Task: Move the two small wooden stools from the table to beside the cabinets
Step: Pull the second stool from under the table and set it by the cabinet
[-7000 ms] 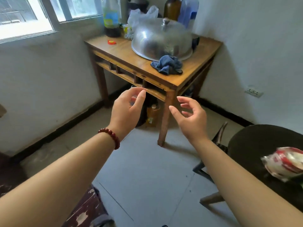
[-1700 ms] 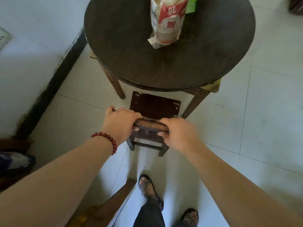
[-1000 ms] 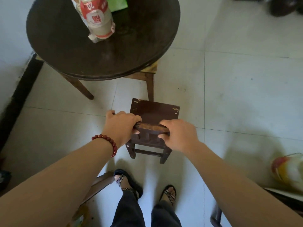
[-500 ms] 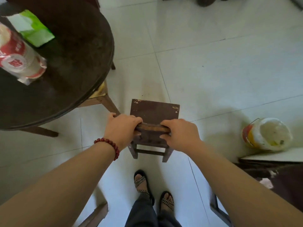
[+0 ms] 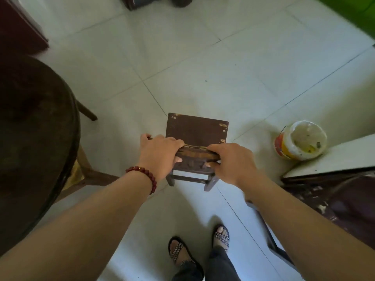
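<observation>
The pale tiled floor (image 5: 233, 63) fills most of the view, with the dark round table (image 5: 34, 128) at the left edge. A small dark wooden stool (image 5: 195, 131) is held up in the air in front of the person, above the floor and to the right of the table, seat facing up and legs pointing down toward two sandalled feet (image 5: 199, 248). The left hand (image 5: 160, 154), with a red bead bracelet (image 5: 145, 176) on its wrist, and the right hand (image 5: 231, 161) each have their grip clamped on the stool's near edge, and a white plastic bucket (image 5: 301, 140) stands on the floor to the right.
</observation>
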`<state>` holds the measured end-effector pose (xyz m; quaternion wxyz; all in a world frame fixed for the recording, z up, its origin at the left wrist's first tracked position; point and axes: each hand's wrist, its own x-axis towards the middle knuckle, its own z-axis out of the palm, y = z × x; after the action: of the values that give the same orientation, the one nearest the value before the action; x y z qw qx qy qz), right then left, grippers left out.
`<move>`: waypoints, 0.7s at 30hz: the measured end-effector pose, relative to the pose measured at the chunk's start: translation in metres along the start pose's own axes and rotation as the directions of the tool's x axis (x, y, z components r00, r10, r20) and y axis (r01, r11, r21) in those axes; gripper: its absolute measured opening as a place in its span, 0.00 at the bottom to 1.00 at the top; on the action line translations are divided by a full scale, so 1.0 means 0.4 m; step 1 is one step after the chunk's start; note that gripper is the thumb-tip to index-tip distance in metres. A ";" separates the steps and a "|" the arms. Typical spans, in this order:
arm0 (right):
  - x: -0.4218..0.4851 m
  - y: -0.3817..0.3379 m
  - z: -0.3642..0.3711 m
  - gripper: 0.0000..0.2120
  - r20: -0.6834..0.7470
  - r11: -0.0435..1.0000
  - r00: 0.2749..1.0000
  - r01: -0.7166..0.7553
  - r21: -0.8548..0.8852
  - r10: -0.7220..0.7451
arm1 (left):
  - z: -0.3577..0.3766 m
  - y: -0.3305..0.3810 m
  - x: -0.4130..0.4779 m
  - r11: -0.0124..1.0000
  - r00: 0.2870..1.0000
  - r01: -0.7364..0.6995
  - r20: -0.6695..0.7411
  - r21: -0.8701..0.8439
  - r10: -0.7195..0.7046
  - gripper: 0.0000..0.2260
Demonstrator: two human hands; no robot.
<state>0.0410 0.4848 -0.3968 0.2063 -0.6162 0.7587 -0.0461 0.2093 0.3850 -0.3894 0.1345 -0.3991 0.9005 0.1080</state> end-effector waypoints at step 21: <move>0.108 0.406 -0.108 0.06 -0.064 0.886 0.896 -0.422 0.192 0.440 | -0.098 0.316 0.511 0.897 0.918 -0.396 0.074 0.197 0.389 0.13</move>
<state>-0.1305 0.4742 -0.4213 0.2239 -0.4084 0.8795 -0.0974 -0.0234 0.3155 -0.4088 0.1658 -0.1912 0.9664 0.0447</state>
